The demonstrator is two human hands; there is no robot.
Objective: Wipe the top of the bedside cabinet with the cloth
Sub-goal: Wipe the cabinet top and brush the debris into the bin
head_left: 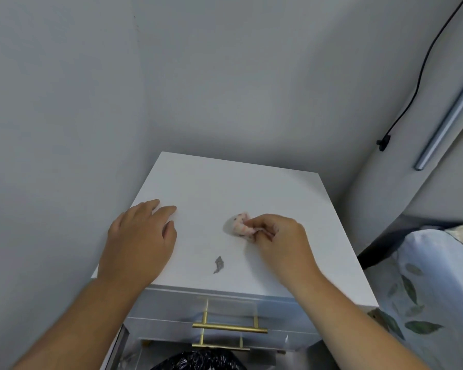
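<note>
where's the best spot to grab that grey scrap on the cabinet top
Probably pinch the grey scrap at its wider upper end, coming straight down from above. It lies flat on the cabinet top, thin and tapering towards the front edge, so a fingertip grip suits it.

A bedroom corner in a home: a white bedside cabinet (233,193) with brass bar handles (229,328) on its drawer fronts stands against plain pale grey walls (91,89). Just to its right lies the edge of a bed, its light bedding (425,289) printed with green leaves. A black cable (422,73) runs down the right-hand wall to a small clip, beside a slim metallic bar (449,116). A crumpled black plastic bag (198,360) sits low in front of the cabinet.
</note>
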